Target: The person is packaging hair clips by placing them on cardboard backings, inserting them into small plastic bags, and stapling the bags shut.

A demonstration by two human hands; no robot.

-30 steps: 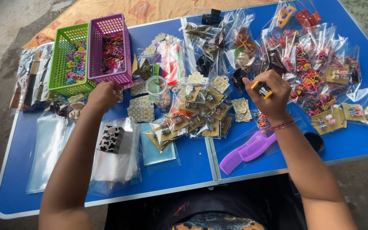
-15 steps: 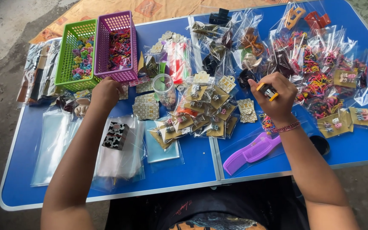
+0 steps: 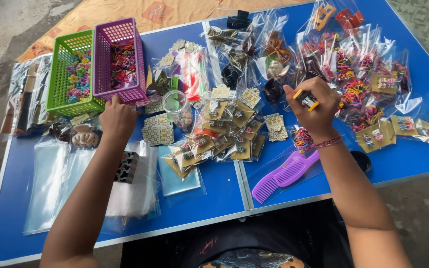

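My left hand [image 3: 116,119] rests at the near end of the purple basket [image 3: 106,59], fingers touching its bottom rim; I cannot see whether it grips anything. My right hand [image 3: 310,105] is raised over the middle of the blue table [image 3: 214,198], closed around a small yellow and black object [image 3: 306,99]. A beaded bracelet [image 3: 326,143] circles that wrist. The purple basket holds small coloured hair ties. Next to it stands a green basket [image 3: 59,79] with hair clips.
Clear bags of hair accessories [image 3: 353,64] cover the far right. Carded clips in packets [image 3: 224,134] lie in the centre, near a small clear cup [image 3: 175,106]. A purple comb [image 3: 284,173] lies near the front edge. Empty clear bags [image 3: 50,183] lie at the left.
My left hand has stayed at the purple basket's near end. My right hand has kept hold of the yellow and black object, at about the same spot over the packets. The camera has moved.
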